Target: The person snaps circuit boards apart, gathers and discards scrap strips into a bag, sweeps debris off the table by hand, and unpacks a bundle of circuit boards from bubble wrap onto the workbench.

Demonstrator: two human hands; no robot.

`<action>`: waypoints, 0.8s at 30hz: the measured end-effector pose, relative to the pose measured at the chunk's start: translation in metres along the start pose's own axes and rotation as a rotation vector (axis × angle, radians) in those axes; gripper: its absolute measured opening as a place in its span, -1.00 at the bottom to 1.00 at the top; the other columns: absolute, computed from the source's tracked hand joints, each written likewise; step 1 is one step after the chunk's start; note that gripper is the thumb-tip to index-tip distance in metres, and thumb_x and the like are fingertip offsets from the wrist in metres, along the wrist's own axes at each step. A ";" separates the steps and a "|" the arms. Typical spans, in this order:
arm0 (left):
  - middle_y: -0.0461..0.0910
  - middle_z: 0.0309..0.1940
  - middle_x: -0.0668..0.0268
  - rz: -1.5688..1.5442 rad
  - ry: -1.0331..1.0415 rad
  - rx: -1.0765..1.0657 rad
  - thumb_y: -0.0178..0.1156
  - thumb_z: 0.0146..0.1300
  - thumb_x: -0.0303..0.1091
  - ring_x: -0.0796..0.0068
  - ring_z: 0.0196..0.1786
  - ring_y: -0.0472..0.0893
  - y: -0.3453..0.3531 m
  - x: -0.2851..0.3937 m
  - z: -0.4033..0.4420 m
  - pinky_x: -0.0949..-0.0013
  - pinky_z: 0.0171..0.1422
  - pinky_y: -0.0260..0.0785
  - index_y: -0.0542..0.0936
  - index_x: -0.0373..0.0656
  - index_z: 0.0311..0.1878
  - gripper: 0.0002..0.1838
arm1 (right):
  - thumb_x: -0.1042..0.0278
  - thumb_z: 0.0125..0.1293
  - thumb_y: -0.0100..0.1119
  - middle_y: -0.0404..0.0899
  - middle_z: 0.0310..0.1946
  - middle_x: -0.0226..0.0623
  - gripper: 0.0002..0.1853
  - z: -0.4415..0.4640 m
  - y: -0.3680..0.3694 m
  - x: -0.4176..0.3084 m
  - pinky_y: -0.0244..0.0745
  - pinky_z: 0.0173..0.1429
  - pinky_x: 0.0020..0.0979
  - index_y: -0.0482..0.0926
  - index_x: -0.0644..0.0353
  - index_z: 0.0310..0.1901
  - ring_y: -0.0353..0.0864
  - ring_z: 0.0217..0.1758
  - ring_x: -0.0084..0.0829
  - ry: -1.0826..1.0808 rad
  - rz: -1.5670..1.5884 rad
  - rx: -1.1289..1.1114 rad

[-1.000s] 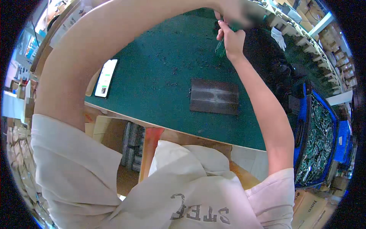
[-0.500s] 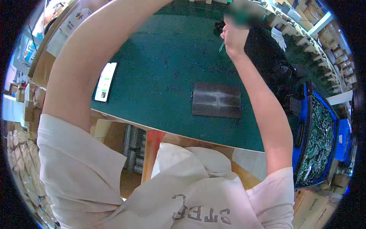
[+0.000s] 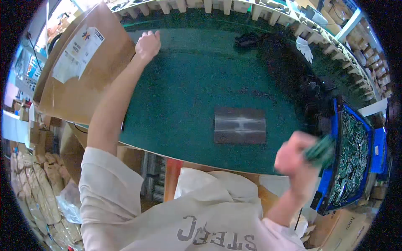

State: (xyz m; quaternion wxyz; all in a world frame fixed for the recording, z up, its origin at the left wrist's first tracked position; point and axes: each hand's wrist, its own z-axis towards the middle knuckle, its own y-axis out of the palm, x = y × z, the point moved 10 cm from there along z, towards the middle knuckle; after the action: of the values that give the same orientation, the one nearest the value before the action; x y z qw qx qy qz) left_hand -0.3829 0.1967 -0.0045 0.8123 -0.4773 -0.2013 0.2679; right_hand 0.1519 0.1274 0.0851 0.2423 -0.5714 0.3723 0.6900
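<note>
My left hand [image 3: 148,45] is over the far left of the green work surface, beside the large cardboard box [image 3: 90,79]. Its fingers are curled in, with nothing seen in them. At the right front, my right hand [image 3: 295,155] is smeared by motion. It is closed on green circuit boards [image 3: 320,150], blurred and too unclear to count. They are close to the left rim of a blue bin [image 3: 335,154] full of small green circuit board pieces [image 3: 349,163]. A dark flat rectangular block [image 3: 240,125] lies on the surface between my hands.
The green table [image 3: 180,96] has a notched pale rail [image 3: 226,6] along its far side. Black material [image 3: 284,58] lies at the right, with a white glove [image 3: 304,49] beyond it. Brown wrapped packages [image 3: 37,180] are at lower left.
My right hand has swung from the far side back toward me, to the blue bin. My left hand has come into view by the cardboard box. My left forearm now covers most of the phone.
</note>
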 end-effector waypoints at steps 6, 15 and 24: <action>0.71 0.01 -0.17 0.086 -0.002 -0.394 -0.07 0.45 0.00 -0.20 0.04 0.68 0.010 -0.017 0.008 -0.07 0.20 0.53 0.71 -0.36 -0.04 -0.43 | 0.37 0.14 0.39 0.63 -0.53 -0.21 -0.86 -0.109 -0.027 0.080 0.35 -0.40 -0.33 0.63 0.23 -0.40 0.41 -0.56 -0.36 0.415 -0.680 -0.293; 0.71 -0.10 -0.12 0.243 0.393 -0.347 -0.05 0.44 -0.06 -0.15 -0.06 0.69 0.082 -0.032 0.062 -0.06 0.05 0.55 0.71 -0.29 -0.09 -0.51 | 0.08 0.23 0.26 0.72 -0.39 -0.01 -0.63 -0.307 -0.155 0.172 0.53 -0.26 -0.02 0.71 0.32 -0.26 0.68 -0.39 0.02 1.227 -1.233 0.200; 0.72 -0.18 -0.07 0.360 0.434 -0.330 -0.03 0.43 -0.13 -0.11 -0.14 0.69 0.103 -0.013 0.047 -0.05 -0.05 0.55 0.72 -0.26 -0.11 -0.57 | -0.08 0.21 0.27 0.67 -0.50 -0.10 -0.53 -0.356 -0.180 0.135 0.46 -0.28 -0.17 0.69 0.30 -0.36 0.53 -0.50 -0.11 1.171 -1.125 0.626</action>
State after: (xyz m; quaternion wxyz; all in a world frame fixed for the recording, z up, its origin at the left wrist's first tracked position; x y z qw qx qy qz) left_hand -0.4453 0.2616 -0.0744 0.6876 -0.6763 0.0235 0.2632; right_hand 0.4739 -0.0571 -0.1133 0.4626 -0.8407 0.2721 -0.0712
